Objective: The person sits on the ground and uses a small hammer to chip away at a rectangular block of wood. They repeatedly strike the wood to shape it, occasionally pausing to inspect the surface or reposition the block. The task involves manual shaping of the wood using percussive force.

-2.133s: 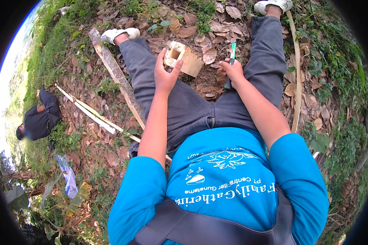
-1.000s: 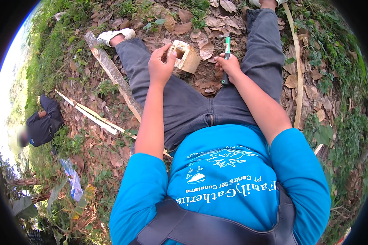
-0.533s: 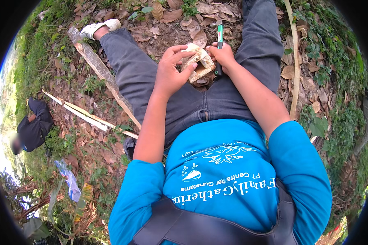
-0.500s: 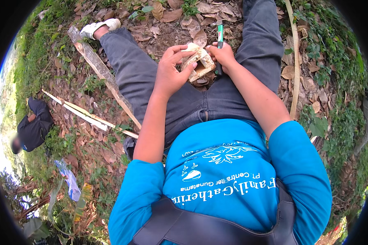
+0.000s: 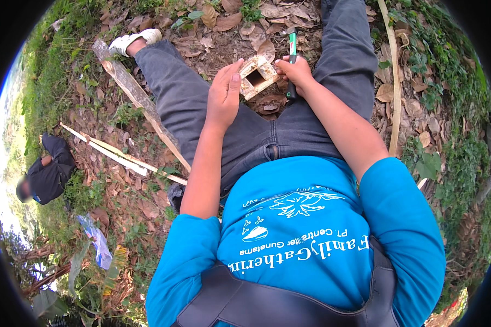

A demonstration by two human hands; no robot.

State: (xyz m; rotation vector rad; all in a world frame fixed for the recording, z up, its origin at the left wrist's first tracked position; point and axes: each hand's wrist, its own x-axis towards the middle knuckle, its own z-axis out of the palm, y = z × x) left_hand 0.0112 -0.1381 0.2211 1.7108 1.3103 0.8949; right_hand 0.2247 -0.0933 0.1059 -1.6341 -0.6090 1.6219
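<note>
Between my two hands, over the ground between my legs, is a small wooden box [image 5: 246,89] with a square, dark opening turned up toward me. My left hand [image 5: 223,94] supports its left side, with the thumb up along the hand and the fingers partly hidden. Closed around the green and black handle of a hammer [image 5: 292,46] is my right hand [image 5: 295,73]. The hammer stands nearly upright in the picture, its metal head at the far end. The fingertips of my right hand come up against the right side of the box.
Dry leaves [image 5: 384,92] cover the soil around my legs. A rough wooden pole [image 5: 126,82] and split pale strips [image 5: 114,152] lie on the left, and a long curved strip [image 5: 394,98] on the right. Another person [image 5: 52,169] in dark clothes sits far left, near a plastic bag [image 5: 99,245].
The wooden box has turned so its opening faces me more squarely. My left thumb has lifted off its front edge and the left fingers have shifted to its side. The right hand keeps the hammer.
</note>
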